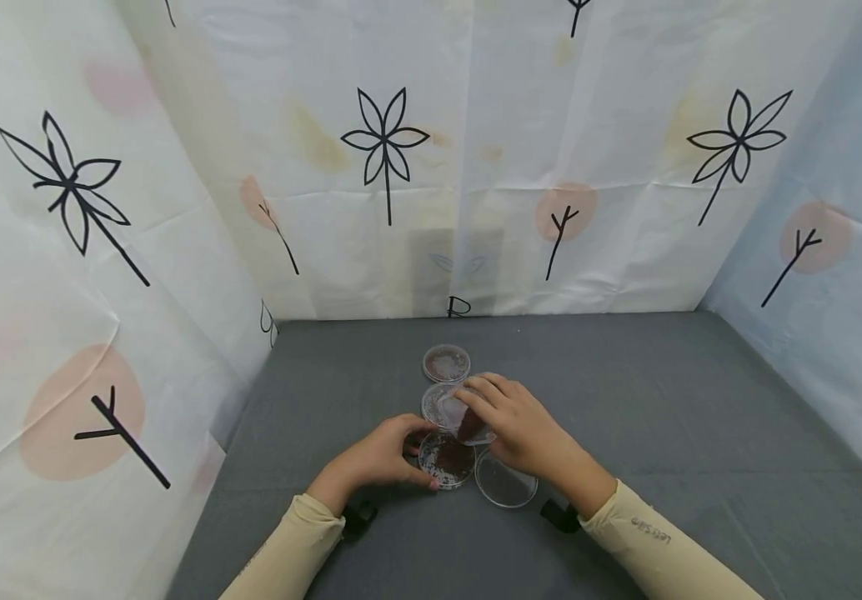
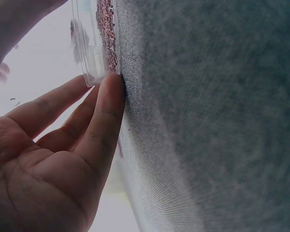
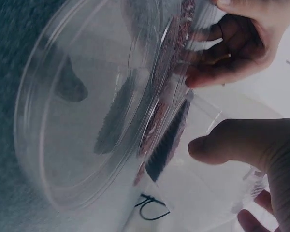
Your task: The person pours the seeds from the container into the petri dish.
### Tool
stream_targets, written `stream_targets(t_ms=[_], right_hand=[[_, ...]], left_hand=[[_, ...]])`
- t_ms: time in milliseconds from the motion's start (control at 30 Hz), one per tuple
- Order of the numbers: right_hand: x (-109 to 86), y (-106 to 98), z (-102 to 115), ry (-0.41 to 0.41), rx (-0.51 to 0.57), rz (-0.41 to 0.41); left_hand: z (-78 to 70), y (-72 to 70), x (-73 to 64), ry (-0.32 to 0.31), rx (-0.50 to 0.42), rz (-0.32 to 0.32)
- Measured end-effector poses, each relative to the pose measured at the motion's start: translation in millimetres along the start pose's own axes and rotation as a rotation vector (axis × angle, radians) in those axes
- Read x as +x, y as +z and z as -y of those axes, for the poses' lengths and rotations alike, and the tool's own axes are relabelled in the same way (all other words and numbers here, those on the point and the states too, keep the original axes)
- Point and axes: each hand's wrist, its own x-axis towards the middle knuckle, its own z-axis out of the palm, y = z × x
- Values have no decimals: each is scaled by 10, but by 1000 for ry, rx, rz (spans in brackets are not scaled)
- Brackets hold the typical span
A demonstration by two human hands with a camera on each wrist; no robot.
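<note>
My left hand grips the left edge of a petri dish with reddish-brown granules spread over its bottom. In the left wrist view, the fingertips pinch the wall of this dish, which sits low at the grey table. Over its far right side, my right hand holds a second clear petri dish tilted, with a dark brown wedge of granules gathered toward its low side. The thumb lies against the clear plastic in the right wrist view. A clear round dish or lid lies just below the right hand.
Beyond the hands, another clear dish with whitish specks lies partly behind the tilted one. Farther back stands a petri dish with reddish contents. Patterned cloth walls enclose the grey table at the back and sides.
</note>
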Motion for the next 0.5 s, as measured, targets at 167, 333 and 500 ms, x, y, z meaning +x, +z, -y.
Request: stream_targets(t_ms=[167,333,500], right_hand=[[-74,-23,-192,224,240,-19],[-169,-40,-499,548,611,-65],[-354,-51,-859,761,834,-31]], left_hand=[[1,4,-2,-11,-15,7],[3,5,-6,-9,-22,6],[-5,5,-8,-8,-26,0]])
